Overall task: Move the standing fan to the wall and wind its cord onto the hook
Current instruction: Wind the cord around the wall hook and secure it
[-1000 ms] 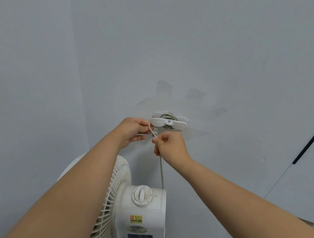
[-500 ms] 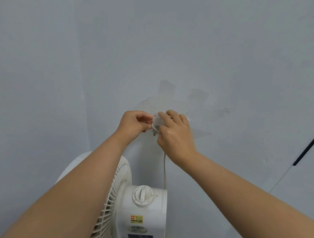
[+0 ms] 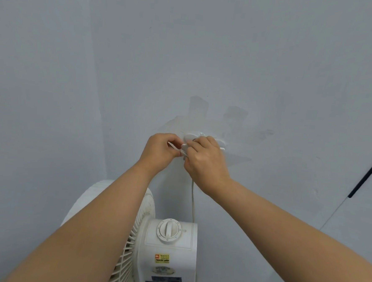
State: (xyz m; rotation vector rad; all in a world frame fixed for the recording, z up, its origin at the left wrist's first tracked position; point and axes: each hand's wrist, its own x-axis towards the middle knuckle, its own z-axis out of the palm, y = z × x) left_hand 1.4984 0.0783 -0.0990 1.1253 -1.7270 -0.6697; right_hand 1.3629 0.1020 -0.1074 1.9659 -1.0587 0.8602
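Pale grey wall [image 3: 272, 69], both hands at a white hook [image 3: 191, 137]
Left hand [image 3: 161, 149] pinches a loop of the white cord [image 3: 192, 198] just beside the hook; right hand [image 3: 206, 162] covers most of the hook, its fingers curled round the cord there. Below the right hand the cord drops to the white standing fan [image 3: 172, 249], which stands close to the wall under both wrists

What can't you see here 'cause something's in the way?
Head view only:
- the hook: mostly under the right hand; turns of cord on it cannot be counted.
- the cord: top hidden by the left hand and right hand, bottom goes behind the fan; no plug shows.
- the fan: stand cut off by the bottom edge; the left forearm covers part of the grille.
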